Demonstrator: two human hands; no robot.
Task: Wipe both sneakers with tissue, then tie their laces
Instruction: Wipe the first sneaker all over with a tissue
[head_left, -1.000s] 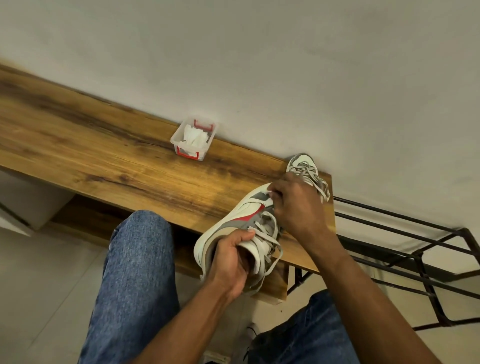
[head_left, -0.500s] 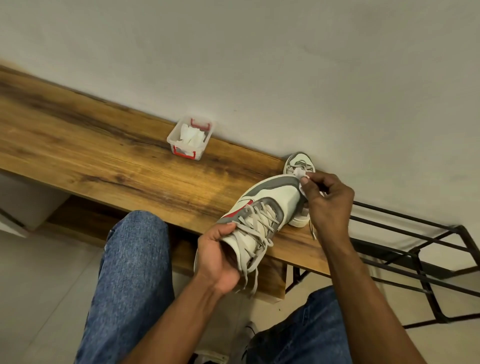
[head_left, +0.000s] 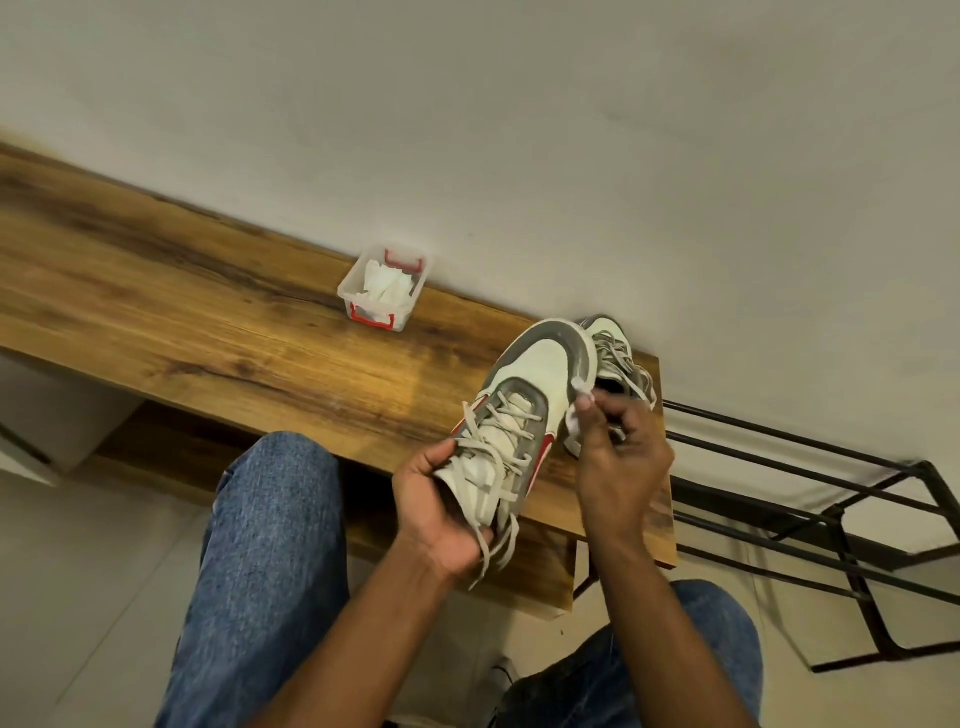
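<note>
A white and grey sneaker (head_left: 540, 374) with a red stripe is lifted above the wooden bench (head_left: 218, 332), toe pointing away from me, laces loose. My left hand (head_left: 441, 509) grips it at the heel and collar. My right hand (head_left: 618, 457) pinches a small white tissue (head_left: 575, 410) against the right side of the sneaker's toe. The second sneaker (head_left: 615, 353) lies on the bench behind, partly hidden by the first and by my right hand, its laces undone.
A clear plastic box (head_left: 384, 286) with red clips holds white tissues, against the wall on the bench. A black metal rack (head_left: 810, 499) stands to the right of the bench. My knees in blue jeans (head_left: 275, 545) are below.
The held sneaker has turned from lying on its side to toe up and away. My right hand slid from the toe tip down its right side with the tissue.
</note>
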